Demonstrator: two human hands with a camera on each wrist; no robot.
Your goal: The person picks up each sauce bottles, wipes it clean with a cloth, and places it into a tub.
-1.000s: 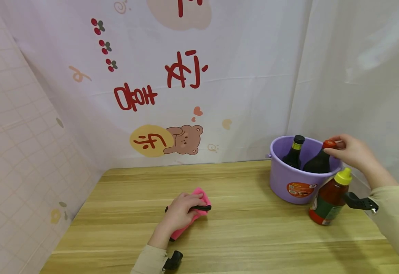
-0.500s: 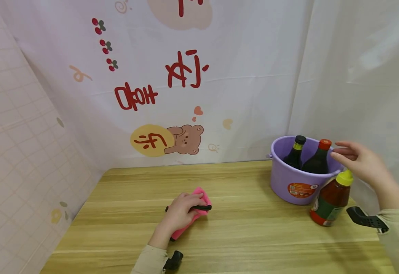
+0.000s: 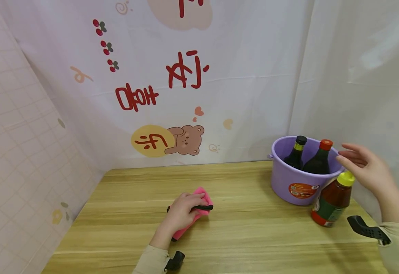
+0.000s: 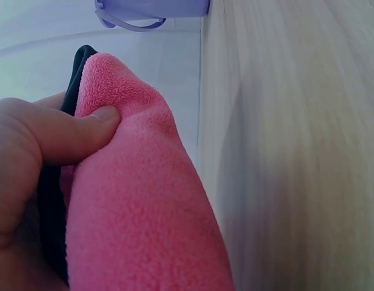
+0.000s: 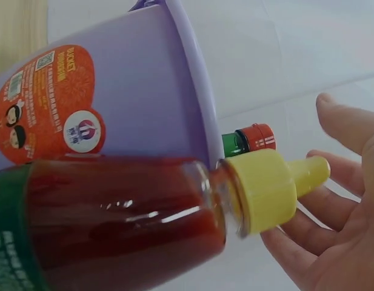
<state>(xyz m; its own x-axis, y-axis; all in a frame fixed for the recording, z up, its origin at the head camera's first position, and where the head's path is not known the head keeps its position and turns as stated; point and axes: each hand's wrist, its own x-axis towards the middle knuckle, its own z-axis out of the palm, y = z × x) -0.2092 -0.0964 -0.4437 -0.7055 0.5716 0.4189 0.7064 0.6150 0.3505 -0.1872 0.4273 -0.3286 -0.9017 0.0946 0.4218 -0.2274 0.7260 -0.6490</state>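
My left hand (image 3: 182,214) grips a folded pink cloth with a black edge (image 4: 138,182), thumb pressed on its fuzzy side, low over the table. My right hand (image 3: 368,167) holds nothing; its fingers are spread and relaxed just right of the purple bucket (image 3: 290,185). Inside the bucket stand a dark bottle with a black cap (image 3: 294,155) and a dark bottle with a red cap (image 3: 319,159). In front of the bucket is a red sauce bottle with a yellow nozzle cap (image 3: 332,199). The right wrist view shows that yellow cap (image 5: 265,191) overlapping the fingers.
The wooden table (image 3: 240,236) meets a white printed curtain (image 3: 247,95) along its back edge. A grid-patterned sheet (image 3: 18,152) hangs at the left. The bucket stands at the table's back right.
My right hand has let go of the red-capped bottle in the bucket and drawn back to the right and slightly down. The left hand still grips the cloth in place.
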